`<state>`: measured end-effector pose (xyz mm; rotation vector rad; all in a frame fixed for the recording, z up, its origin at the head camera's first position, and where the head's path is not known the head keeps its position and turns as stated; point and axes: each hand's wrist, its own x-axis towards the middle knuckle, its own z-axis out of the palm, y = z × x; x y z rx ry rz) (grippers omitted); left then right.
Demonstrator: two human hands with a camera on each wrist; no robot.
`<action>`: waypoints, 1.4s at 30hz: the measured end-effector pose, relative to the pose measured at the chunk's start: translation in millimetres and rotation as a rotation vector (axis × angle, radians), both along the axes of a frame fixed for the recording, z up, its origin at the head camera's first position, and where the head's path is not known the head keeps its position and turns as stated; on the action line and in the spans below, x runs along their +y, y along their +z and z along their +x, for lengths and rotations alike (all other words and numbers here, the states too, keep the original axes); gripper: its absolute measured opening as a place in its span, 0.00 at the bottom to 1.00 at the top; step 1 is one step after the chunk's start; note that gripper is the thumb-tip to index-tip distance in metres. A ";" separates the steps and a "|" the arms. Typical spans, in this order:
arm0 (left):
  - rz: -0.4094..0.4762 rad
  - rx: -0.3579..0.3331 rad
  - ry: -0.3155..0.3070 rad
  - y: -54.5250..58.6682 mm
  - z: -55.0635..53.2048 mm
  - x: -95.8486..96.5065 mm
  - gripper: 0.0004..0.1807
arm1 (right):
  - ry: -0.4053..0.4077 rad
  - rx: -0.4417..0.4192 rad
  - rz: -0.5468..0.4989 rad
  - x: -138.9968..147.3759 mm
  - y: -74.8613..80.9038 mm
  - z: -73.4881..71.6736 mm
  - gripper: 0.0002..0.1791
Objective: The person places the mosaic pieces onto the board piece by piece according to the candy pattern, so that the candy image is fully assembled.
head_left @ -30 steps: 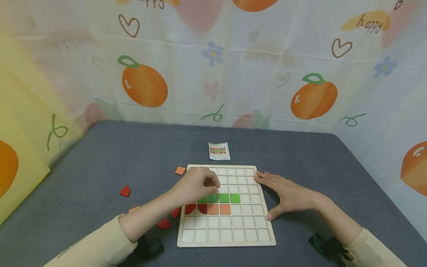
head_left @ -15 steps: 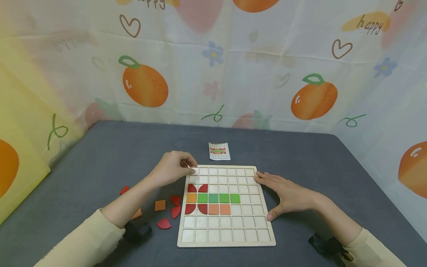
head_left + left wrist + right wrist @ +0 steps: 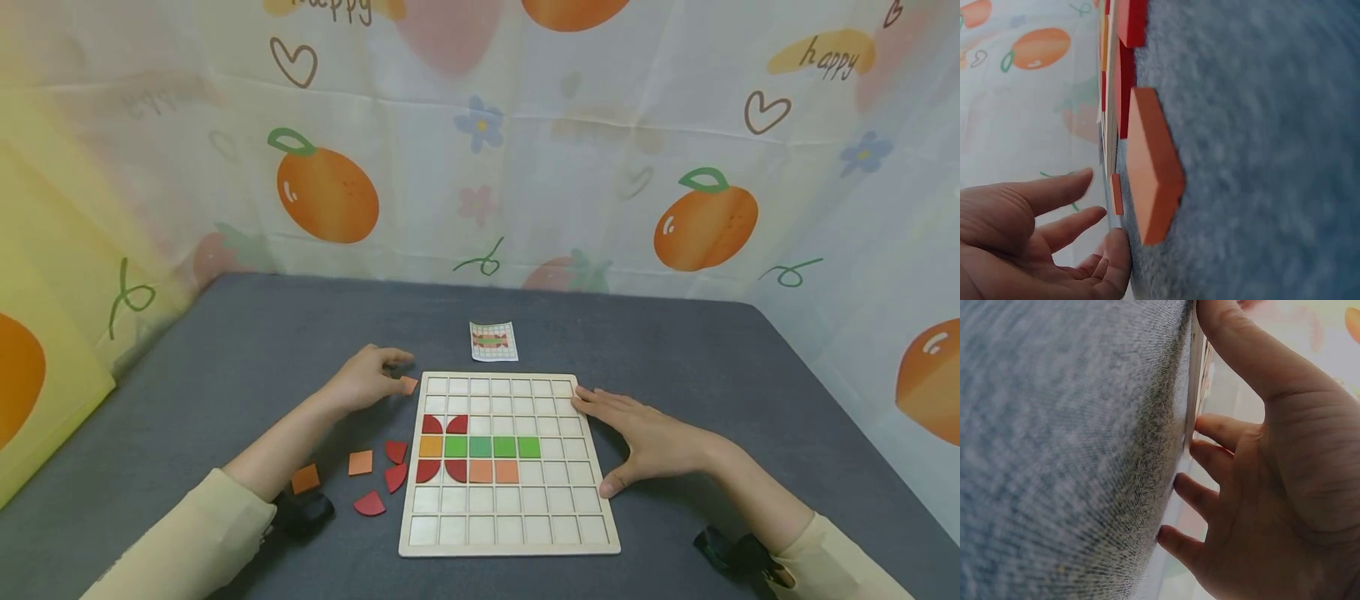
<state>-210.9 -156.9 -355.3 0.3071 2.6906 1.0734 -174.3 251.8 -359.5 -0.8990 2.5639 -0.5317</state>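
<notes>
My left hand reaches past the far left corner of the gridded wooden board. Its thumb and forefinger are spread apart, with the thumb tip right at a small orange square tile on the table. The left wrist view shows this tile just beyond the spread fingers. My right hand rests along the board's right edge, thumb and fingertips against it. On the board lie a row of one yellow-orange tile and several green tiles, red quarter-circle pieces and two light orange tiles.
Left of the board lie loose red quarter-circle pieces and two orange tiles, the nearer one an orange square and the other a darker orange square beside my left forearm. A small pattern card lies behind the board.
My left hand has moved left from over the board to the orange tile past its corner, uncovering red pieces and the yellow-orange tile. Its fingers have spread. The right hand stays put.
</notes>
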 end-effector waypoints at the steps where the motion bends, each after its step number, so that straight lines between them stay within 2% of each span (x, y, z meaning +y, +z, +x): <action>1: -0.004 -0.005 -0.007 -0.8 0.5 0.0 0.29 | 0.001 0.001 -0.001 0.0 0.1 0.2 0.66; 11: -0.037 0.023 -0.006 -2.0 4.6 1.2 0.24 | 0.004 -0.002 -0.009 -0.5 1.1 0.9 0.66; 23: -0.058 0.058 -0.006 -8.7 2.5 -1.8 0.20 | 0.003 -0.005 -0.007 0.5 -1.5 -0.1 0.66; 35: -0.073 0.168 -0.014 -9.6 4.0 0.4 0.11 | 0.000 0.008 0.000 -0.2 -1.3 0.4 0.66; 42: -0.077 0.208 0.008 -10.9 2.9 1.0 0.08 | 0.001 0.013 0.001 -0.3 -1.8 0.2 0.66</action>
